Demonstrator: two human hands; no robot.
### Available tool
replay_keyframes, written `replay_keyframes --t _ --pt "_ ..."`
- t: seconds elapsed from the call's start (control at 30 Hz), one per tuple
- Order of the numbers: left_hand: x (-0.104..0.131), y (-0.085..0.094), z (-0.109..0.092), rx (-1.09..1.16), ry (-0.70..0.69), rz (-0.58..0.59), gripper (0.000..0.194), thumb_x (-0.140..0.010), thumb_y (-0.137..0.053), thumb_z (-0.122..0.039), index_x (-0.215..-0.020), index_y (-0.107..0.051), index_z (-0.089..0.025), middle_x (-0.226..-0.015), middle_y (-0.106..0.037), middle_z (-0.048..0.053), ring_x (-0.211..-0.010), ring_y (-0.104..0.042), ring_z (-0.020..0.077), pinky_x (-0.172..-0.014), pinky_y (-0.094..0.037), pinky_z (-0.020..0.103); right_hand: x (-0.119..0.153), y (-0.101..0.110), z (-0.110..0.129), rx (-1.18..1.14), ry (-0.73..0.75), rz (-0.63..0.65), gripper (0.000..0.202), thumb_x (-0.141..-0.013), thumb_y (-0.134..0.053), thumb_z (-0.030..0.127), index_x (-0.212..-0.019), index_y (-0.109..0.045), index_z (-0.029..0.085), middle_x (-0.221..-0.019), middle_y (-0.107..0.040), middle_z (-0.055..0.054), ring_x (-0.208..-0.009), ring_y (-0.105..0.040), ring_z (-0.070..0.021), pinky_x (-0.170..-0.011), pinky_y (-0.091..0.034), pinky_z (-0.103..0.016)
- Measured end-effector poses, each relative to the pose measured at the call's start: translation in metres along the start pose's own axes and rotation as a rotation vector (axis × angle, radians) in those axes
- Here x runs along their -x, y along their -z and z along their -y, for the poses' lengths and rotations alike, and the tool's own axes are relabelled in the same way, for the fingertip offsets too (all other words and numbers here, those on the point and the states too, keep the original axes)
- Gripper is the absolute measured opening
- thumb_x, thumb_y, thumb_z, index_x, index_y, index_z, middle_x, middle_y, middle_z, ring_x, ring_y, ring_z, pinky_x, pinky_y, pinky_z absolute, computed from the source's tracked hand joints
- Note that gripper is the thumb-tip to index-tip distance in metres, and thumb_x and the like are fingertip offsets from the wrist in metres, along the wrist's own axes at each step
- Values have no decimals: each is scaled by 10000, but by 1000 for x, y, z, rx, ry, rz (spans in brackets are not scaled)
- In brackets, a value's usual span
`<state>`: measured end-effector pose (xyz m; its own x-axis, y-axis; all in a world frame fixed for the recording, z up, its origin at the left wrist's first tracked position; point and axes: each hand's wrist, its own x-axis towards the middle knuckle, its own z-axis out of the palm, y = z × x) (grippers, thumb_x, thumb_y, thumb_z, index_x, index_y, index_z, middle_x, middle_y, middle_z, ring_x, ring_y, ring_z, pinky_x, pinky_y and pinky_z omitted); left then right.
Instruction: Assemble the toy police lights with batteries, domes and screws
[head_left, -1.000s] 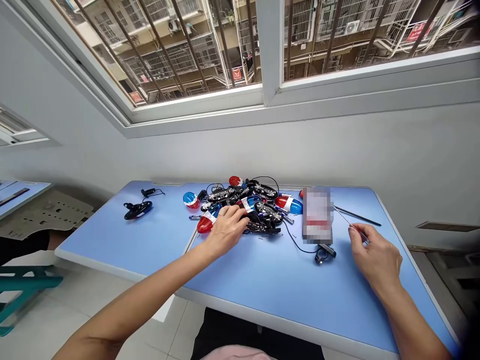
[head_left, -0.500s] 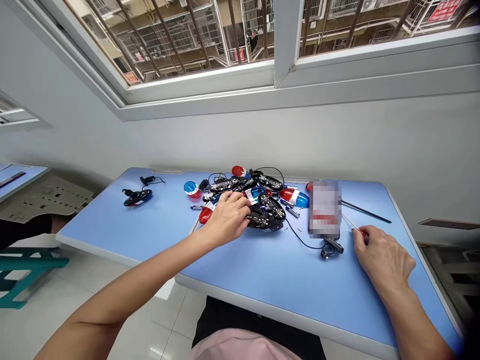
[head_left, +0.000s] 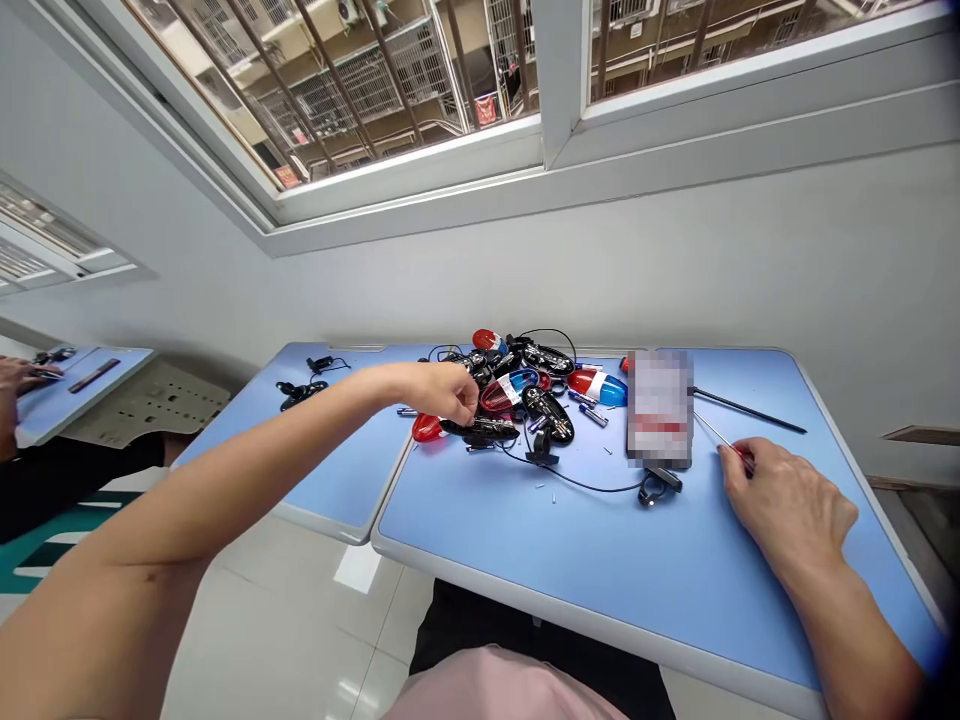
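Observation:
My left hand point(head_left: 448, 390) reaches over the heap with its fingers curled down, gripping a black oval housing point(head_left: 480, 430) that shows edge-on beneath the fingertips. Around it lie red and blue light covers, including a cover with a white band point(head_left: 511, 390), and another open black housing point(head_left: 547, 414) with its inside facing up. On the right of the desk, my right hand point(head_left: 787, 510) is closed round a screwdriver point(head_left: 716, 432), its thin shaft pointing away toward the phone-like device point(head_left: 660, 412), whose screen is blurred out.
A black rod point(head_left: 750, 409) lies beyond the screwdriver. Batteries point(head_left: 592, 412) and small screws point(head_left: 553, 497) are scattered near the heap. A cable runs to a black clamp point(head_left: 660, 486). More black parts point(head_left: 300, 392) lie on the left desk. Another person's hand point(head_left: 11, 385) shows far left.
My left hand has moved slightly left and curled tighter, and the black housing by it has tilted edge-on and shifted left. Small screws now show on the desk. The view has turned left.

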<state>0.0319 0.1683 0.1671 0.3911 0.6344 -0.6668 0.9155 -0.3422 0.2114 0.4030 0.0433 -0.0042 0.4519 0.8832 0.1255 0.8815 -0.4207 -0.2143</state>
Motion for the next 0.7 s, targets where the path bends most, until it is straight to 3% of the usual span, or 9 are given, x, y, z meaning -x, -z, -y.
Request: replay_keyframes --t 0.17,0.33,0.5,0.7 --pt "5 -6 21 338 -55 -10 200 -714 -666 -351 -789 -635 -168 -669 -582 -4 -623 -493 133 -572 -370 233 1 6 4 15 -5 45 348 -967 -372 406 -953 -663 215 -912 -676 -146 -896 -614 -301 -547 -287 -341" --pt "2 -29 35 524 -88 -125 249 -698 -711 -368 -817 -640 -161 -701 -595 4 -635 -515 131 -590 -400 243 7 7 8 37 43 27 302 -975 -390 359 -977 -649 204 -1010 -681 -116 -957 -590 -287 -558 -295 -330" --pt "3 -64 43 593 -192 -286 258 -724 -695 -387 -845 -645 -165 -860 -657 45 -744 -586 161 -653 -467 270 10 5 9 81 53 -10 305 -978 -402 395 -1011 -642 210 -1044 -669 -95 -962 -577 -273 -562 -274 -312" --pt "14 -123 35 525 -350 -578 150 -830 -615 -320 -849 -613 -170 -1052 -653 84 -916 -614 181 -714 -518 265 9 1 10 104 87 -48 312 -963 -417 385 -1024 -656 194 -1028 -656 -107 -958 -560 -270 -586 -271 -325"
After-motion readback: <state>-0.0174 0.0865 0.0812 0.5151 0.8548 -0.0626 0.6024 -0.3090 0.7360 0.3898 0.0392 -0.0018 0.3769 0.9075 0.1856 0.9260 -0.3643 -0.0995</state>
